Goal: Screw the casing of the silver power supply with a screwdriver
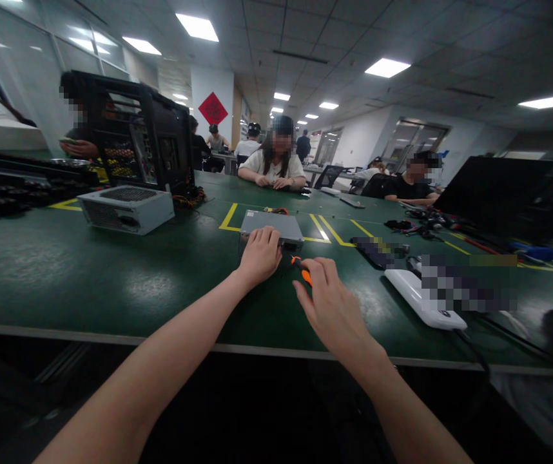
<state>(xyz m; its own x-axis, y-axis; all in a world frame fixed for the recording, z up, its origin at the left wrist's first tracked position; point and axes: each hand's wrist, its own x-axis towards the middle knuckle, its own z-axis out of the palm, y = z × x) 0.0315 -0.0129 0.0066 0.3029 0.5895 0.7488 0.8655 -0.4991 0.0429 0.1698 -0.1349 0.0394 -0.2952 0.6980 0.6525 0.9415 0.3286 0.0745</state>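
Observation:
A grey metal computer power supply (pixel 269 224) lies on the green table in front of me, its socket side facing me. My left hand (pixel 261 254) is closed over its near edge, with the fingers on the top and front of the case. Between the fingers of my right hand (pixel 329 293) is a screwdriver (pixel 306 277) with an orange and black handle. Its tip points at the near face of the case, by the socket; I cannot tell whether it touches. Coloured cables (pixel 279 211) show behind the case.
At the left stand a second power supply (pixel 129 209) and an open black computer case (pixel 145 135). A white power bank (pixel 424 299) with a cable lies at the right. Beyond are tools, cables and a dark monitor (pixel 513 193). A person (pixel 276 161) sits across the table.

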